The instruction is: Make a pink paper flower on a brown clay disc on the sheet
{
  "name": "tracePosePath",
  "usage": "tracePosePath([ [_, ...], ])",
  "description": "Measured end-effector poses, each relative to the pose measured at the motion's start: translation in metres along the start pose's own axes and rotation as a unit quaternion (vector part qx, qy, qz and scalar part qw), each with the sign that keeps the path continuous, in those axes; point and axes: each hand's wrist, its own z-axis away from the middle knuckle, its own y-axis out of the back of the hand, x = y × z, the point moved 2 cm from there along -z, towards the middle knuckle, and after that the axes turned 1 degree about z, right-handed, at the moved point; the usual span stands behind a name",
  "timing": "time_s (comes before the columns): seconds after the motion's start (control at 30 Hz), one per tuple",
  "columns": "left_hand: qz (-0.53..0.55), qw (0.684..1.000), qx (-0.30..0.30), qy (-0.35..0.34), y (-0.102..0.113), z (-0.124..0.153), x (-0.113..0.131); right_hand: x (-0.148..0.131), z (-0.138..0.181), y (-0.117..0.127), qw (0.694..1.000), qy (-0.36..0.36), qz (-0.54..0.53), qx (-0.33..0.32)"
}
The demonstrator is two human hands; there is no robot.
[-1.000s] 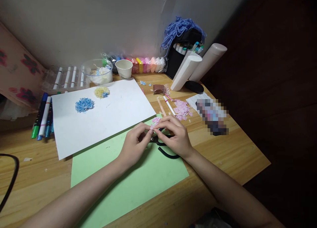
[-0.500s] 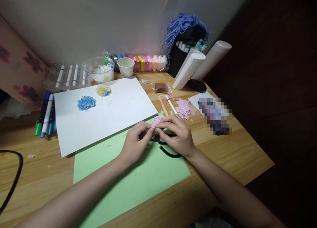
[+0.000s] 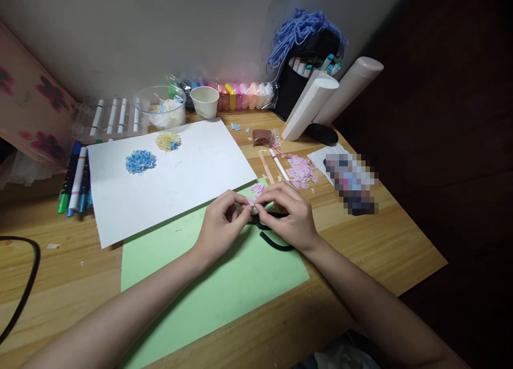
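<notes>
Above the green sheet, my left hand pinches a small pink paper piece between thumb and forefinger. My right hand has its fingertips closed at the same piece, from the other side. Just beyond the fingertips shows a small cluster of pink-striped paper bits. Black-handled scissors lie on the green sheet, partly hidden beneath my hands. A larger pile of pink paper scraps rests on the table past my right hand.
A white sheet carries a blue paper-scrap clump and a yellow one. At the back stand a clear bowl, a paper cup and a black pen holder. Markers lie at left; a white marker is near the scraps.
The fingers have shifted slightly on the pink paper, and the pink cluster beyond them now shows apart from the piece at the fingertips. The whole view has moved a little.
</notes>
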Motion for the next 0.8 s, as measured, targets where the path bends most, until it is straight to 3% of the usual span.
tracePosePath([
  [0.33,0.034,0.998,-0.012,0.051,0.0005,0.002,-0.0002,0.0007,0.0005,0.0002,1.0,-0.007,0.011,-0.002],
  [0.8,0.025,0.999,-0.008,0.043,-0.0019,0.0013,0.0011,0.0019,0.0002,0.0006,1.0,-0.001,0.021,-0.003],
])
